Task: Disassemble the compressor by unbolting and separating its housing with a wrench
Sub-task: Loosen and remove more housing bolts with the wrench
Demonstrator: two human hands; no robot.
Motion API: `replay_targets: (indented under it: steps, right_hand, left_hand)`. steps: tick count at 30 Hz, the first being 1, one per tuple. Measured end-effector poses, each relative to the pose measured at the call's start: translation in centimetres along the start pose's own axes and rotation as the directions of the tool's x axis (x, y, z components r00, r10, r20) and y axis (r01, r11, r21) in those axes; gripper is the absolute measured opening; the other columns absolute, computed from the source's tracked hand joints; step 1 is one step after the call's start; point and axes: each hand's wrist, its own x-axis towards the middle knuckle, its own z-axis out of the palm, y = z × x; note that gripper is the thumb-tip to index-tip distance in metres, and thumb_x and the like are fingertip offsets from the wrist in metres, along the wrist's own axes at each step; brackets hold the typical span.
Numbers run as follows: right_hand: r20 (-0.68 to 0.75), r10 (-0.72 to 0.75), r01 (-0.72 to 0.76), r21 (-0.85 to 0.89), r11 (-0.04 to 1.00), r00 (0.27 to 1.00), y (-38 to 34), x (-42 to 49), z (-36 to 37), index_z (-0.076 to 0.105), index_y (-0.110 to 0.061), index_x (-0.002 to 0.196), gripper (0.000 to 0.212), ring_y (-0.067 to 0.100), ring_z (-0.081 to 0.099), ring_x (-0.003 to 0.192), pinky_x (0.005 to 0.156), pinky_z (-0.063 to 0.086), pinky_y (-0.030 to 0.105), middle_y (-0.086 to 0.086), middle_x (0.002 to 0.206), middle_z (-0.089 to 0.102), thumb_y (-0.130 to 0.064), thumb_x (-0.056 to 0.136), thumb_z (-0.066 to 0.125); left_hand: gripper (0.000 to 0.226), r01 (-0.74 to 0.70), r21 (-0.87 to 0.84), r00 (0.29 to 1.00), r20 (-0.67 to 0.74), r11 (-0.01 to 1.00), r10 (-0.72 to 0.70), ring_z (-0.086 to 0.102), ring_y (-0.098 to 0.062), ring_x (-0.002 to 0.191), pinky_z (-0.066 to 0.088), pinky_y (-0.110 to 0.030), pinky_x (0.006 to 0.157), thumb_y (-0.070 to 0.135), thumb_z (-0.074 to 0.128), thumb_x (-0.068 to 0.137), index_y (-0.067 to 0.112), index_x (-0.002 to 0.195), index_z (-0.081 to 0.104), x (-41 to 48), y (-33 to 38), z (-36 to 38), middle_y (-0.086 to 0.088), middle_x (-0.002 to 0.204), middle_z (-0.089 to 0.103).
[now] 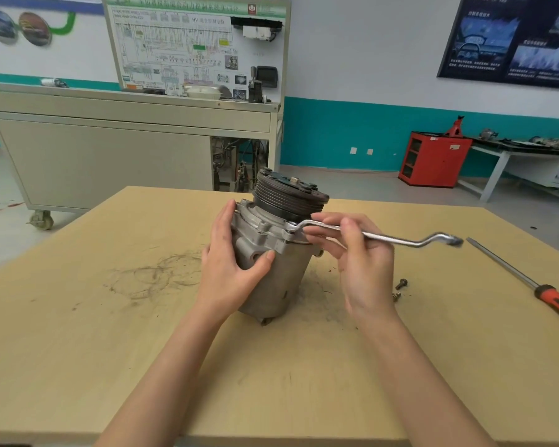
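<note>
Left hand (229, 262) braces, right hand (362, 256) works a flange bolt.
Left fingers and thumb clasp the grey cast-metal compressor (271, 253), likely to stop it turning. Right fingers curl round the shiny offset ring wrench (384, 237), ring end at the flange. Compressor stands mid tan wooden table (78, 317), pulley up, axis near-vertical. Wrench points out rightward.

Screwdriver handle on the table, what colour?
Orange with black grip sections; the screwdriver handle shows best in the head view.

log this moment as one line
left hand holds compressor upright | right hand grips wrench, ring end at housing flange | two loose bolts on table | screwdriver lying at right
</note>
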Motion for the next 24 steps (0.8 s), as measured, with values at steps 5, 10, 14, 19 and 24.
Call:
replay_targets:
  steps: [5,10,14,19,24]
  right_hand:
    - [0.11,0.485,-0.473,0.486,0.735,0.868,0.7,2.1,-1.3,0.055,-0.004,0.084,0.027,0.022,0.071,0.076,0.063,0.056,0.024,0.014,0.089,0.072,-0.008,0.1,0.034]
    - [-0.01,0.424,-0.379,0.429,0.82,0.906,0.4,2.1,-1.3,0.063,-0.002,0.083,0.028,0.024,0.072,0.078,0.064,0.057,0.024,0.018,0.089,0.072,-0.018,0.097,0.044]
    - [-0.126,0.01,-0.027,-0.137,0.99,0.992,-0.8,1.0,-0.7,0.067,-0.002,0.088,0.033,0.023,0.073,0.076,0.066,0.057,0.025,0.007,0.082,0.074,-0.029,0.096,0.05]
    - [0.166,-0.427,0.44,-0.571,0.693,0.889,-1.6,0.1,0.6,0.07,0.0,0.091,0.026,0.016,0.071,0.073,0.063,0.059,0.036,0.007,0.081,0.072,-0.021,0.091,0.055]
    - [0.296,-0.472,0.534,-0.665,0.523,0.831,-1.3,-0.8,1.1,0.069,0.004,0.091,0.031,0.011,0.062,0.082,0.072,0.052,0.017,0.013,0.086,0.07,-0.022,0.089,0.054]
  left_hand:
    - [0.092,0.013,0.009,1.0,0.0,1.0,-0.013,0.032,-0.009,0.139,0.028,-0.052,0.113,0.058,0.057,0.067,0.035,0.148,0.019,0.0,0.0,0.0,0.01,0.152,0.031]
    - [0.094,0.017,0.012,1.0,0.002,1.0,-0.017,0.031,-0.008,0.139,0.028,-0.052,0.113,0.058,0.057,0.066,0.032,0.149,0.02,0.1,0.1,0.0,0.009,0.153,0.031]
    - [0.09,0.013,0.014,1.0,0.002,1.0,-0.013,0.031,-0.008,0.139,0.028,-0.051,0.113,0.058,0.057,0.067,0.038,0.146,0.018,0.0,0.1,0.0,0.01,0.153,0.031]
    - [0.091,0.007,0.016,1.0,-0.002,1.0,-0.007,0.032,-0.01,0.139,0.029,-0.052,0.112,0.058,0.056,0.067,0.034,0.148,0.019,0.0,0.0,0.1,0.008,0.152,0.031]
    - [0.093,0.01,0.014,1.0,-0.001,1.0,-0.01,0.032,-0.01,0.139,0.029,-0.052,0.112,0.058,0.056,0.067,0.032,0.149,0.02,0.0,0.1,0.0,0.008,0.153,0.031]
